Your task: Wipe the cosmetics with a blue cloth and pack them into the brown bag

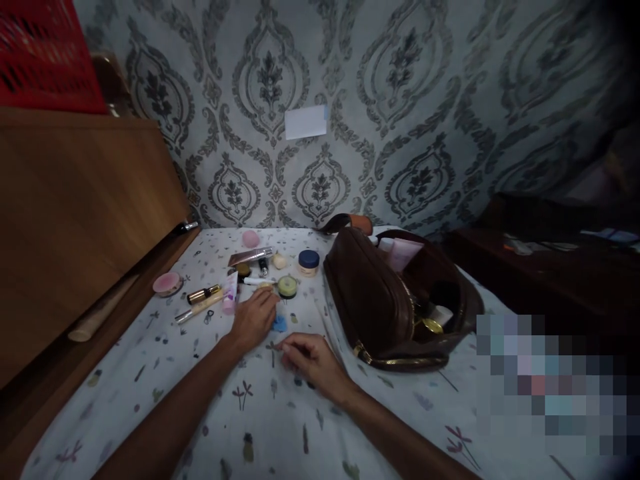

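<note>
My left hand lies low over the cloth, fingers reaching forward and to the right. Its fingertips are at a small yellowish round item, partly covered by them. Beside that hand is a small blue object whose kind I cannot make out. My right hand is nearer me, fingers curled in toward the thumb; anything inside is hidden. Around the left hand are a pink-and-white tube, a green-topped jar, a white slim stick and a dark-lidded jar.
A brown bag stands unzipped on the right, with a pink tube inside. Farther left are a pink compact, a gold-and-black tube and a silver tube. A wooden cabinet borders the patterned cloth.
</note>
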Available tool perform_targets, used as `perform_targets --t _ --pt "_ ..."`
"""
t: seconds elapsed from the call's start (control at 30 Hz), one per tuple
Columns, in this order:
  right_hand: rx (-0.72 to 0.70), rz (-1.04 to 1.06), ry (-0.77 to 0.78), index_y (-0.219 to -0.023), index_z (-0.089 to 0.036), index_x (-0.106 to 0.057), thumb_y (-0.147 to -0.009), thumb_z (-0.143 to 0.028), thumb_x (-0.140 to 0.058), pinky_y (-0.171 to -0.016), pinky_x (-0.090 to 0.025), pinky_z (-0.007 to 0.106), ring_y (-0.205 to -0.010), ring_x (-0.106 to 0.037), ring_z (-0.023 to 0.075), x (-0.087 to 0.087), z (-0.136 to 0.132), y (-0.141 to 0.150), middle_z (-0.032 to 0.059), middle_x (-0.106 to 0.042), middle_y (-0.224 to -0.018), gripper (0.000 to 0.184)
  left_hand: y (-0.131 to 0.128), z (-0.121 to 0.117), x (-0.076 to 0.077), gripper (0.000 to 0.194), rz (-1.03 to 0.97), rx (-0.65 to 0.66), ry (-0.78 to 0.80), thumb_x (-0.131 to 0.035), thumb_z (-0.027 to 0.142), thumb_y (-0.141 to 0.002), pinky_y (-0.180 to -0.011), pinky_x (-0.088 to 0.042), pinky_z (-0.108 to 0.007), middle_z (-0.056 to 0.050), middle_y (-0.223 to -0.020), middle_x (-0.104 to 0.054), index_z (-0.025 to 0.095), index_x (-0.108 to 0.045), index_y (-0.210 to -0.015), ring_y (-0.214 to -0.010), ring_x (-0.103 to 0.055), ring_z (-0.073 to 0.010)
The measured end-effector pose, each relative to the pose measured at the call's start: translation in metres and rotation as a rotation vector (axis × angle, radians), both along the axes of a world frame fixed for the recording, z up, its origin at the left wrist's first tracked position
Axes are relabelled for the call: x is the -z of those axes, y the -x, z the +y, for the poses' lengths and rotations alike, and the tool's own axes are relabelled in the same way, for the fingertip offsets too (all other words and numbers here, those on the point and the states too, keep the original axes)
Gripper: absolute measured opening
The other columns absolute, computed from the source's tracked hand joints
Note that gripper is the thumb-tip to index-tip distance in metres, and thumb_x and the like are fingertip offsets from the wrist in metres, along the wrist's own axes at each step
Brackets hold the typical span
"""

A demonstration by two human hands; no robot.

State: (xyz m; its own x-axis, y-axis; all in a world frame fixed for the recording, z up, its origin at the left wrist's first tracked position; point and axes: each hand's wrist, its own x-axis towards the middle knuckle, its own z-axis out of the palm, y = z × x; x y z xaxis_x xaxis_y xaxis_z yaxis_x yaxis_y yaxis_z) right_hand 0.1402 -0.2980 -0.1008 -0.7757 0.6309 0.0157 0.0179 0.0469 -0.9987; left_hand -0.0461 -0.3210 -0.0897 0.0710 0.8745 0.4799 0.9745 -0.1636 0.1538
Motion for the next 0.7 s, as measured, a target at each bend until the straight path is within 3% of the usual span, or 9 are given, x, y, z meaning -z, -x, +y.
perform_targets --t 0.2,0.4,0.6,0.7 --pt "0.012 0.023 0.087 -0.082 -0.013 -0.069 -0.077 -0.059 -0.066 -0.051 -0.034 0.022 -0.052 -0.045 0.0088 -0.008 -0.002 -0.003 -0.0005 -0.059 -0.061 0.047 0.0 -0.004 -0.004 0.024 -0.007 0.027 -0.015 -0.042 0.013 -0.095 -0.093 -0.052 -0.037 -0.008 -0.107 -0.067 0.018 -0.063 -0.106 -0.112 -0.058 -0.0216" --pt "0.031 0.026 0.104 -0.076 -0.013 -0.07 -0.073 -0.058 -0.069 -0.048 -0.034 0.02 -0.051 -0.045 0.007 -0.005 -0.007 -0.002 -0.0021 -0.059 -0.06 0.045 0.007 -0.002 0.007 0.024 0.032 0.095 -0.14 -0.04 0.02 -0.097 -0.088 -0.051 -0.037 -0.009 -0.101 -0.068 0.018 -0.063 -0.103 -0.102 -0.06 -0.0236" --pt "0.024 0.009 0.11 -0.078 -0.013 -0.07 -0.075 -0.054 -0.069 -0.049 -0.038 0.018 -0.051 -0.045 0.0059 0.002 -0.004 -0.002 -0.0022 -0.059 -0.063 0.041 0.011 0.001 0.009 0.028 0.085 0.013 -0.203 -0.036 0.028 -0.099 -0.084 -0.05 -0.037 -0.009 -0.104 -0.068 0.02 -0.062 -0.103 -0.1 -0.061 -0.0247" --pt "0.029 0.007 0.071 -0.081 -0.013 -0.071 -0.079 -0.052 -0.066 -0.051 -0.041 0.019 -0.054 -0.049 0.0075 -0.003 -0.007 -0.006 -0.0009 -0.06 -0.065 0.04 0.01 0.001 0.006 0.032 0.114 -0.068 -0.179 -0.034 0.027 -0.097 -0.083 -0.049 -0.038 -0.01 -0.106 -0.067 0.018 -0.063 -0.108 -0.1 -0.06 -0.0264"
